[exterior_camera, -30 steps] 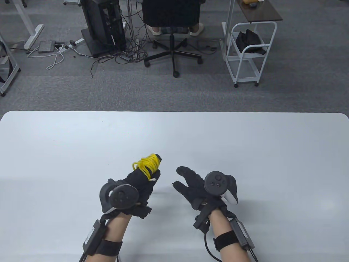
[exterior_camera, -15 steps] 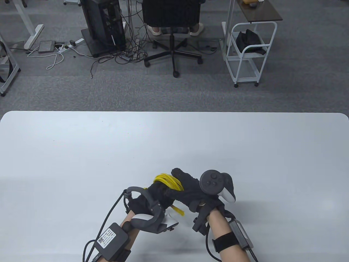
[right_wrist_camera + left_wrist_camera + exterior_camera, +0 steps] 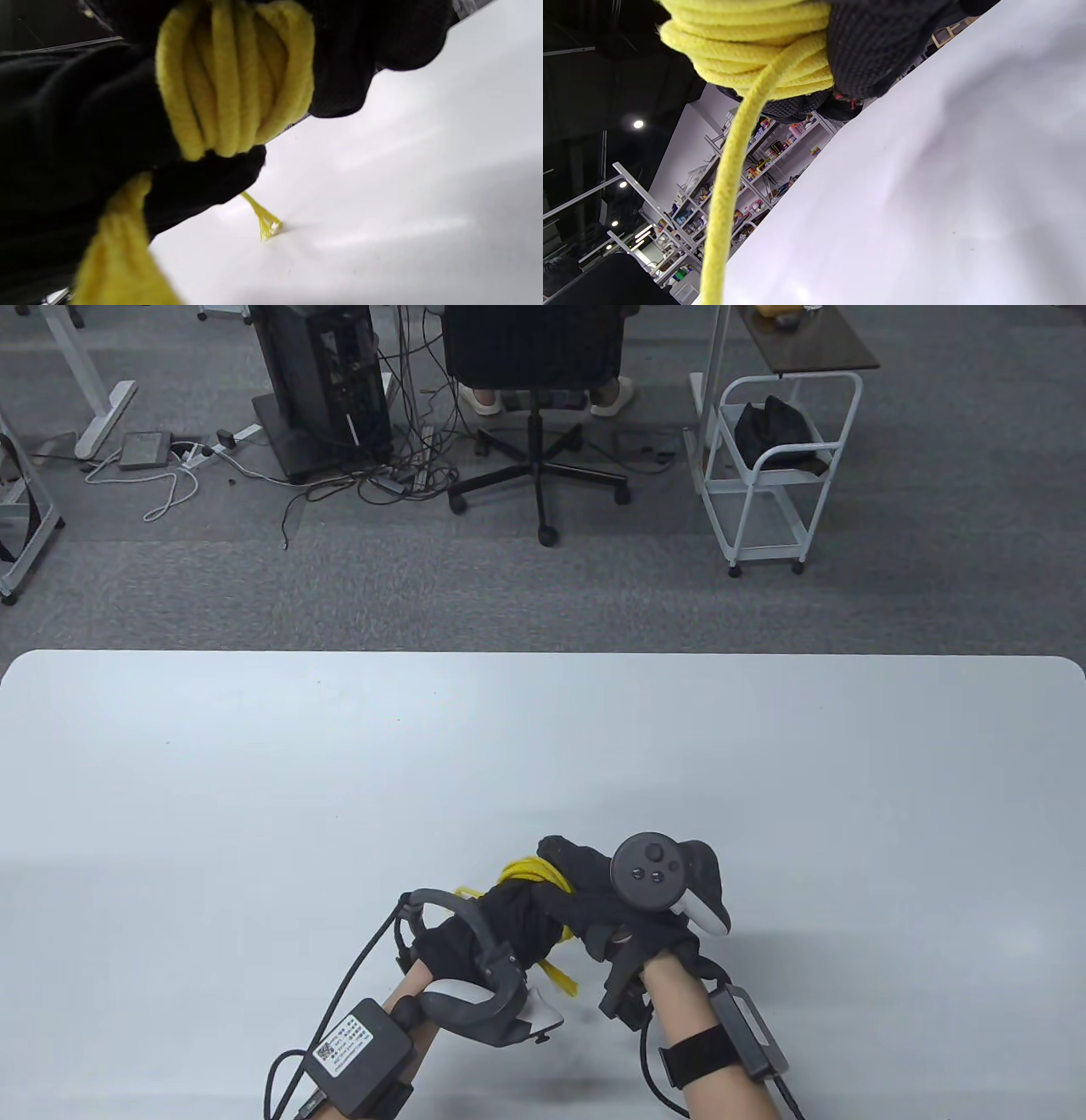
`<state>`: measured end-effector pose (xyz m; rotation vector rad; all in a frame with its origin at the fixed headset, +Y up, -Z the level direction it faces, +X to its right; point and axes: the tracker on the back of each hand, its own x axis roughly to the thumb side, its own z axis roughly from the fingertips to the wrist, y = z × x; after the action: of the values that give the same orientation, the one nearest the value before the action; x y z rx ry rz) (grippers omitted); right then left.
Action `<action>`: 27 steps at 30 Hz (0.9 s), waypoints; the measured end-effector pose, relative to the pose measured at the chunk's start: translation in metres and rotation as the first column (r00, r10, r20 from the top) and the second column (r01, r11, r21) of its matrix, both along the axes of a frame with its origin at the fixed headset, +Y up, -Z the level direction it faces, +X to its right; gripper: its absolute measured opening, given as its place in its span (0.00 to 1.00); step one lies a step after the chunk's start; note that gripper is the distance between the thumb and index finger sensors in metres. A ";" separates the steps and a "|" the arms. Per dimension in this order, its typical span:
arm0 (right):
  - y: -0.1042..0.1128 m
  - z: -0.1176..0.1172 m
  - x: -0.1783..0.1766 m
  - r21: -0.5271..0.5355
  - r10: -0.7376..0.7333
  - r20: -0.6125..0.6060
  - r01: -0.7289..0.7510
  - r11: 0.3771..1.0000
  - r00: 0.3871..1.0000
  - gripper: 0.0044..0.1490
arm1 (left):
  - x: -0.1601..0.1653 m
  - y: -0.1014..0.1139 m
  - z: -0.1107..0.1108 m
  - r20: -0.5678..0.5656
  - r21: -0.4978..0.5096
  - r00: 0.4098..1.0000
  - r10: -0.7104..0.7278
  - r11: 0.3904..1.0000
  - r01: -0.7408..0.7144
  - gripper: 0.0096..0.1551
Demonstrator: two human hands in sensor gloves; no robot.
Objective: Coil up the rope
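A yellow rope [image 3: 528, 872] is wound in several turns around the fingers of my left hand [image 3: 501, 912], which is turned on its side above the white table [image 3: 254, 780]. My right hand [image 3: 585, 891] lies over the coil and grips it together with the left fingers. A frayed loose end [image 3: 560, 980] hangs down toward the table between my wrists. In the left wrist view the coil [image 3: 755, 46] fills the top and a strand hangs down. In the right wrist view my fingers [image 3: 339, 63] close around the coil [image 3: 229, 80], and the frayed tip [image 3: 267, 222] touches the table.
The table's far edge [image 3: 543, 655] borders a grey carpet with an office chair [image 3: 534, 407], a white cart [image 3: 776, 466] and a computer tower with cables [image 3: 322, 390] well beyond reach.
My left hand rolled onto its side and drew back toward me with the coil. My right hand moved left and closed over the coil, then shifted slightly further onto it.
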<state>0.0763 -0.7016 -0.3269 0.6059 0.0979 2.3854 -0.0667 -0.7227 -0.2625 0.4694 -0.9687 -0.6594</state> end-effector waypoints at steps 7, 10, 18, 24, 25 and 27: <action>0.004 0.004 -0.004 0.136 0.042 0.080 -0.052 0.989 0.996 0.33 | 0.002 0.000 0.001 0.011 0.013 1.000 -0.002 1.000 0.002 0.28; 0.005 0.004 -0.001 0.137 0.000 0.107 -0.015 0.990 0.994 0.32 | 0.002 0.001 0.001 0.016 0.022 1.000 0.010 1.000 -0.010 0.28; 0.002 0.000 0.009 0.120 -0.110 0.171 0.090 0.989 0.979 0.30 | 0.005 0.000 -0.002 -0.011 0.038 1.000 0.016 0.999 -0.016 0.29; -0.002 -0.004 0.020 0.061 -0.206 0.223 0.197 0.978 0.953 0.30 | 0.006 0.001 -0.005 -0.063 0.024 0.997 0.046 0.999 -0.044 0.29; -0.002 -0.004 0.022 0.053 -0.219 0.228 0.213 0.976 0.949 0.30 | 0.006 0.001 -0.005 -0.065 0.031 0.997 0.043 0.999 -0.041 0.29; -0.002 -0.004 0.025 0.053 -0.245 0.247 0.240 0.969 0.937 0.30 | 0.004 0.001 -0.006 -0.071 0.040 0.996 0.047 0.998 -0.044 0.30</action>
<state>0.1008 -0.7035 -0.3314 0.2993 -0.1086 2.2025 -0.0624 -0.7216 -0.2684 0.4968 -0.8760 -0.6501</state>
